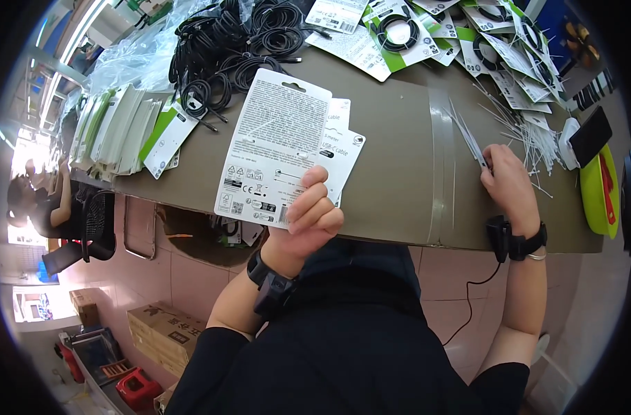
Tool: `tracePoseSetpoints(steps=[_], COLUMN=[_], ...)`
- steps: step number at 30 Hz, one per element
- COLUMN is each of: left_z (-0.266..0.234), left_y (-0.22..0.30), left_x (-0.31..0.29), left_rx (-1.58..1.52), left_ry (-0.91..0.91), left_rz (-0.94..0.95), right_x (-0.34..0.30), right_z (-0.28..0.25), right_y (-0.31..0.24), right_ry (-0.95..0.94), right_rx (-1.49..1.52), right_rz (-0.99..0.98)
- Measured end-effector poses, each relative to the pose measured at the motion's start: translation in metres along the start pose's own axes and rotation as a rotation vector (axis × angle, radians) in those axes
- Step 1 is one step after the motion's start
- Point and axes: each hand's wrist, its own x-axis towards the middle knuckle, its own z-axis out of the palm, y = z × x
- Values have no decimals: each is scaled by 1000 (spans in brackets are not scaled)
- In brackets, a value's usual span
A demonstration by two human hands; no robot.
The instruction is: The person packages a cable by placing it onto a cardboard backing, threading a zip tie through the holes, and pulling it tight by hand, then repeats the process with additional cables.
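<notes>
My left hand (314, 211) is closed on the lower edge of a white packaging card (270, 142) with a hang hole, its densely printed back turned up. Other white cards (346, 155) stick out behind it; whether they lie on the table or are in the hand, I cannot tell. At the right side of the table, my right hand (509, 180) rests with its thumb and fingers pinched on a few thin white cable ties (465, 133) that point away to the upper left. More loose cable ties (537, 142) lie scattered just beyond this hand.
Coiled black cables (212, 52) heap at the back left, beside a row of stacked cards (115, 131). Carded cables (516, 55) pile at the back right. A phone (590, 137) and a yellow-green tray (595, 200) stand at the right edge. Another person (53, 200) sits at the left.
</notes>
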Motion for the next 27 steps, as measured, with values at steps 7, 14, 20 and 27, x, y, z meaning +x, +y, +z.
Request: tracePoseSetpoints(steps=[7,14,20,27], left_z=[-16,7,42,42], left_y=[23,40,30,15], left_x=[19,43,26,8], left_rx=[165,346,742,857], left_ry=[159,141,199,363], left_rz=[130,188,266,336], right_x=[7,14,8,5], right_z=[3,-15,-26,-34], right_y=[5,2,15,-46], right_ry=[140,87,61,-75], right_rx=[75,377,955,1594], right_rz=[-67,195,369,356])
